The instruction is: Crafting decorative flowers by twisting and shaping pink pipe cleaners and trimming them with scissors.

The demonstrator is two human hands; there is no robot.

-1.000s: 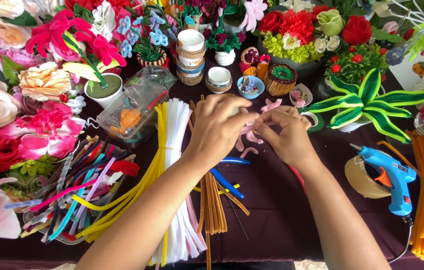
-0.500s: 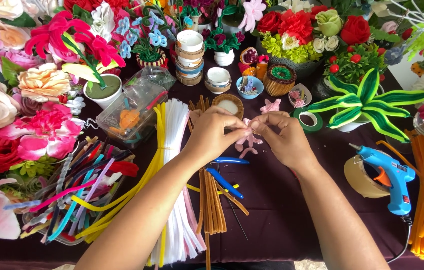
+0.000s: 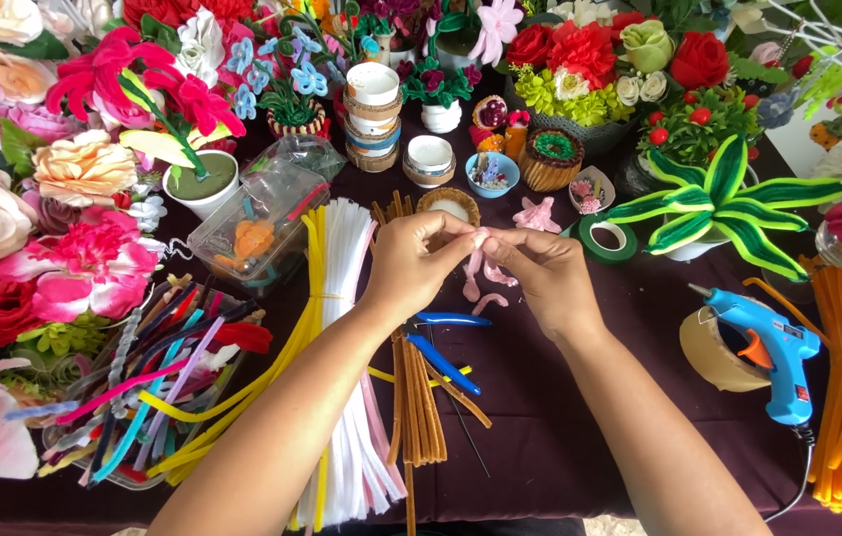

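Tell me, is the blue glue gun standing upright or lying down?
Lying down. The blue glue gun rests on its side on the dark tablecloth, beside a tape roll.

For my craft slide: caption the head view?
Left hand and right hand pinch a pink pipe-cleaner piece above blue-handled pliers.
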